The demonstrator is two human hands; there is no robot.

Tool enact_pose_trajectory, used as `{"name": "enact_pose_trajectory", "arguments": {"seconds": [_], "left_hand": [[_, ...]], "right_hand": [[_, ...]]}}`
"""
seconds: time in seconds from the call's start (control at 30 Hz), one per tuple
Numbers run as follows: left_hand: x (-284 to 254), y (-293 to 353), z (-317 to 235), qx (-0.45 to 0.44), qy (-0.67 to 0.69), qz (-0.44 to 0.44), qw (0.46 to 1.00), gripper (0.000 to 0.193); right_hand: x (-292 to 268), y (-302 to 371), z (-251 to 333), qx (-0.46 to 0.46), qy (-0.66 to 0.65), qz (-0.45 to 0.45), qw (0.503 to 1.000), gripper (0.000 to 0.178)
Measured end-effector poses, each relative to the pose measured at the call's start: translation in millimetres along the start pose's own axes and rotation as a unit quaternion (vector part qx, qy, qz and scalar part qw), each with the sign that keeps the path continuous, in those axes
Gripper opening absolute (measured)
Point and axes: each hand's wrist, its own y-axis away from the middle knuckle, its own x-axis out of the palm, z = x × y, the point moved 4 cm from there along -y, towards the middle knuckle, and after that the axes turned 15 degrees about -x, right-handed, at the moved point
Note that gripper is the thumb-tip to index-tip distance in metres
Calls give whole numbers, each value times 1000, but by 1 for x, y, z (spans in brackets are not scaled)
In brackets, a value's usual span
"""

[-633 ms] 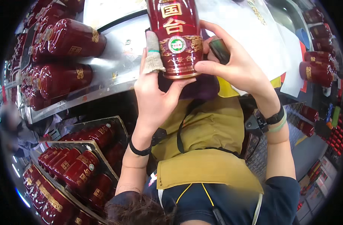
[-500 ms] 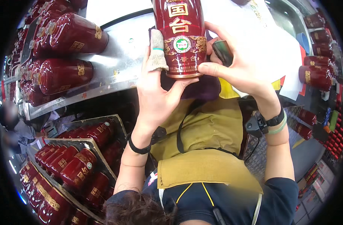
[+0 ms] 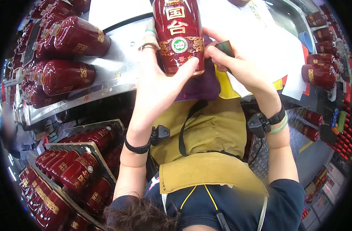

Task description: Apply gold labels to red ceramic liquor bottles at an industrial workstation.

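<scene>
My left hand (image 3: 156,82) grips a dark red bottle (image 3: 178,34) with gold markings and a round green-and-white seal, holding it upright at its lower part over a purple cloth (image 3: 201,82). A beige cloth (image 3: 149,36) is pinched between my left fingers and the bottle's left side. My right hand (image 3: 235,67) holds a small dark flat device (image 3: 225,49) against the bottle's right side.
A metal bench (image 3: 106,73) carries several red bottles (image 3: 73,36) lying on their sides at the left. Crates of more red bottles (image 3: 73,169) stand below left. White paper sheets (image 3: 268,42) cover the bench at right, with more bottles (image 3: 318,75) beyond.
The bottle and both hands have shifted slightly upward and to the right in view. My grip on the bottle and cloth is unchanged.
</scene>
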Motion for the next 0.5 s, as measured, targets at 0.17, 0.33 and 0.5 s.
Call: {"name": "enact_pose_trajectory", "arguments": {"seconds": [0.17,0.33,0.5], "left_hand": [[8,0,-2,-4,46,37,998,68],[12,1,-8,20,48,-7,999,55],[15,3,-3,37,-47,-54,997,55]], "right_hand": [[5,-2,3,-12,-22,-3,1000,56],[7,-3,9,-7,-61,-18,998,60],[10,-2,9,-10,-39,-27,999,58]]}}
